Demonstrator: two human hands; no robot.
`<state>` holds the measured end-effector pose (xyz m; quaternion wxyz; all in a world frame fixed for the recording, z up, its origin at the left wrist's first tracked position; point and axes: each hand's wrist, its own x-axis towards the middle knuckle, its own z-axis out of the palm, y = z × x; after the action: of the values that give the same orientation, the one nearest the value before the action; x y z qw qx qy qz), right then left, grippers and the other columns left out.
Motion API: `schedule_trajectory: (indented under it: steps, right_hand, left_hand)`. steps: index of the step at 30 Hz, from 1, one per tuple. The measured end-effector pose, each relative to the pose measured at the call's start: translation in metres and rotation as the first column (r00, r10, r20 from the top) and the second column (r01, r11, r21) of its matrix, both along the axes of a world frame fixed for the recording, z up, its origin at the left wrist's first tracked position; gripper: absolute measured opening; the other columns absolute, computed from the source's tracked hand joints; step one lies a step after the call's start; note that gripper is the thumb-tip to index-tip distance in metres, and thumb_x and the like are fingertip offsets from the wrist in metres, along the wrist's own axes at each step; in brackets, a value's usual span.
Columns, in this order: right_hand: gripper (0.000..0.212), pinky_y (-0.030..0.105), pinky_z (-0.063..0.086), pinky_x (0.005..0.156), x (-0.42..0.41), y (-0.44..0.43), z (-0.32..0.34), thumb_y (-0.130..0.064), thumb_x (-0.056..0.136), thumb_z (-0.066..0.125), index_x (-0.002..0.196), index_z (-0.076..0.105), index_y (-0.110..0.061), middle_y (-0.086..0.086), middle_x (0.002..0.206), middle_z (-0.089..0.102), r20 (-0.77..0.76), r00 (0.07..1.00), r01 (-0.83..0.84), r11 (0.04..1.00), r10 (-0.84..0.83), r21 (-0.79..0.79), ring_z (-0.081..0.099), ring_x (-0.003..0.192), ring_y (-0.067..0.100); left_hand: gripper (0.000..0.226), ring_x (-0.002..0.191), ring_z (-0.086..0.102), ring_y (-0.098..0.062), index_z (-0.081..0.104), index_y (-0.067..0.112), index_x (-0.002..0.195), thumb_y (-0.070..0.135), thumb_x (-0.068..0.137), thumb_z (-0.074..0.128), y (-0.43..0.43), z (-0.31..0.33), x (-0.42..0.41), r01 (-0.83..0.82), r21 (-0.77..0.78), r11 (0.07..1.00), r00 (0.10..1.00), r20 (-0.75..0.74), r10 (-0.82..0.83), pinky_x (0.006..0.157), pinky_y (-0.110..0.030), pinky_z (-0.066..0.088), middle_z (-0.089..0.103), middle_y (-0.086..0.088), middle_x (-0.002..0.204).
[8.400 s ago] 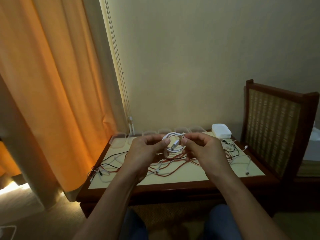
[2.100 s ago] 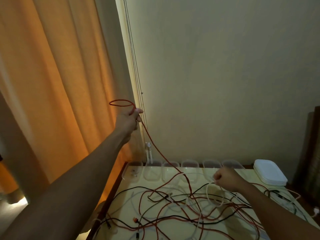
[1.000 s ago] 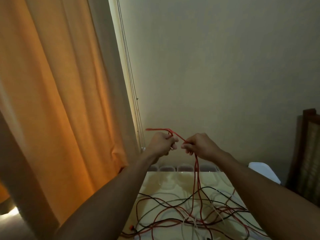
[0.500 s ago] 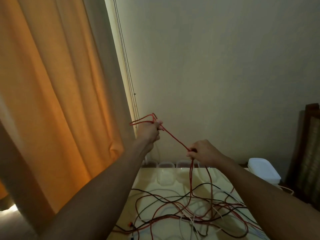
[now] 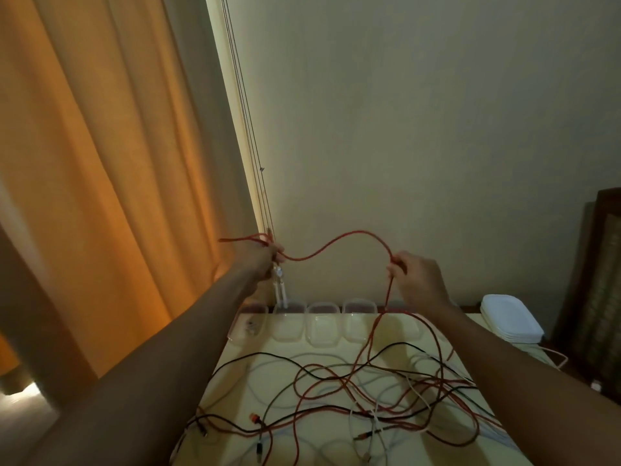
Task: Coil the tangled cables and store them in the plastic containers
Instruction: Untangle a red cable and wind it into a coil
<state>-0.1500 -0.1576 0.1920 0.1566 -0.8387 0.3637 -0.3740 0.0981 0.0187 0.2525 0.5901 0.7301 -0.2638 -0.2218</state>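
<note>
A red cable [image 5: 339,242] arcs in the air between my two raised hands. My left hand [image 5: 260,255] grips small loops of it near the curtain. My right hand [image 5: 415,274] pinches it farther along, and from there the cable drops to the table. Below lies a tangle of red, black and white cables [image 5: 379,391] on the pale table top [image 5: 235,371]. Several clear plastic containers [image 5: 322,322] stand in a row at the table's back edge; the leftmost container [image 5: 250,324] holds something small.
A stack of white lids [image 5: 509,322] sits at the back right of the table. An orange curtain [image 5: 100,163] hangs on the left, with blind cords [image 5: 250,146] beside it. A dark wooden chair [image 5: 601,280] stands at the right. The wall is close behind.
My hands have moved apart: the left lowered a little by the curtain, the right shifted right along the red cable. The stretch between them now sags in a wave.
</note>
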Motion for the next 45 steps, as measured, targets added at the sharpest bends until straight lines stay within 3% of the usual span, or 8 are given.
schedule_trajectory:
  steps: [3, 10, 14, 19, 26, 36, 41, 45]
  right_hand:
    - [0.012, 0.024, 0.056, 0.065, 0.005, 0.005, 0.035, -0.024, 0.098, 0.065, 0.092, 0.074, -0.018, -0.005, 0.075, 0.071, 0.193, 0.977, -0.093, 0.995, 0.086, 0.026, 0.067, 0.064, 0.006]
    - [0.024, 0.013, 0.045, 0.068, 0.013, 0.016, 0.043, -0.028, 0.095, 0.069, 0.114, 0.076, -0.016, 0.000, 0.089, 0.077, -0.162, 0.967, -0.202, 0.979, 0.195, -0.032, 0.063, 0.071, 0.001]
    - [0.022, 0.023, 0.056, 0.079, 0.011, 0.022, 0.031, -0.027, 0.092, 0.073, 0.110, 0.078, -0.016, 0.001, 0.096, 0.078, -0.215, 0.929, -0.310, 0.951, 0.302, -0.003, 0.067, 0.077, 0.003]
    - [0.018, 0.007, 0.045, 0.073, 0.013, 0.023, 0.030, -0.024, 0.092, 0.073, 0.106, 0.079, -0.017, -0.001, 0.099, 0.078, -0.258, 0.906, -0.346, 0.938, 0.335, 0.002, 0.061, 0.073, -0.005]
    - [0.020, 0.004, 0.041, 0.076, 0.008, 0.022, 0.028, -0.027, 0.090, 0.075, 0.106, 0.079, -0.017, -0.001, 0.103, 0.078, -0.251, 0.908, -0.342, 0.939, 0.335, 0.016, 0.065, 0.083, -0.002]
    - [0.015, 0.006, 0.042, 0.067, 0.002, 0.023, 0.031, -0.027, 0.085, 0.079, 0.098, 0.080, -0.019, -0.012, 0.084, 0.072, -0.178, 0.932, -0.311, 0.949, 0.316, 0.054, 0.062, 0.074, -0.006]
    - [0.008, 0.015, 0.053, 0.071, 0.002, 0.023, 0.023, -0.024, 0.089, 0.077, 0.096, 0.079, -0.022, -0.010, 0.087, 0.073, -0.129, 0.932, -0.310, 0.929, 0.339, 0.202, 0.067, 0.078, -0.002]
    - [0.009, 0.012, 0.043, 0.060, -0.014, 0.016, -0.003, -0.023, 0.093, 0.071, 0.086, 0.077, -0.024, -0.009, 0.074, 0.070, -0.171, 0.923, -0.280, 0.907, 0.345, 0.315, 0.062, 0.066, -0.004]
  left_hand:
    - [0.017, 0.063, 0.048, -0.011, 0.071, 0.007, 0.102, 0.019, 0.102, 0.059, -0.007, -0.014, -0.022, 0.124, 0.176, 0.976, 0.987, 0.083, -0.141, 0.056, -0.023, 0.040, 0.069, -0.006, 0.085]
    - [0.035, 0.050, 0.038, -0.008, 0.071, 0.002, 0.112, 0.031, 0.106, 0.053, -0.020, -0.011, -0.073, 0.280, -0.021, 0.960, 0.938, -0.209, -0.278, 0.045, -0.022, 0.031, 0.051, 0.003, 0.063]
    - [0.050, 0.054, 0.040, -0.009, 0.075, 0.008, 0.106, 0.055, 0.093, 0.064, -0.024, -0.012, -0.081, 0.322, 0.022, 0.946, 0.944, -0.086, -0.319, 0.045, -0.022, 0.035, 0.049, 0.003, 0.066]
    - [0.043, 0.051, 0.039, -0.010, 0.067, 0.007, 0.080, 0.048, 0.088, 0.074, -0.026, -0.010, -0.084, 0.331, 0.139, 0.933, 0.927, 0.139, -0.349, 0.049, -0.023, 0.037, 0.045, 0.005, 0.057]
    - [0.062, 0.059, 0.039, -0.011, 0.079, 0.015, 0.096, 0.073, 0.084, 0.060, -0.022, 0.000, -0.086, 0.314, 0.128, 0.941, 0.949, -0.052, -0.310, 0.052, -0.024, 0.036, 0.045, 0.003, 0.065]
    - [0.028, 0.061, 0.043, -0.014, 0.065, 0.012, 0.091, 0.035, 0.085, 0.079, -0.027, -0.002, -0.084, 0.297, 0.437, 0.849, 0.933, 0.057, -0.355, 0.051, -0.025, 0.039, 0.051, -0.003, 0.076]
    - [0.025, 0.059, 0.040, -0.013, 0.059, 0.015, 0.077, 0.028, 0.096, 0.070, -0.025, 0.009, -0.078, 0.272, 0.191, 0.943, 0.952, 0.088, -0.292, 0.050, -0.026, 0.036, 0.046, 0.000, 0.066]
    - [0.036, 0.079, 0.055, -0.021, 0.068, 0.006, 0.118, 0.036, 0.097, 0.066, -0.018, 0.033, -0.046, 0.050, -0.043, 0.998, 0.999, -0.018, -0.051, 0.065, -0.031, 0.051, 0.066, -0.011, 0.100]
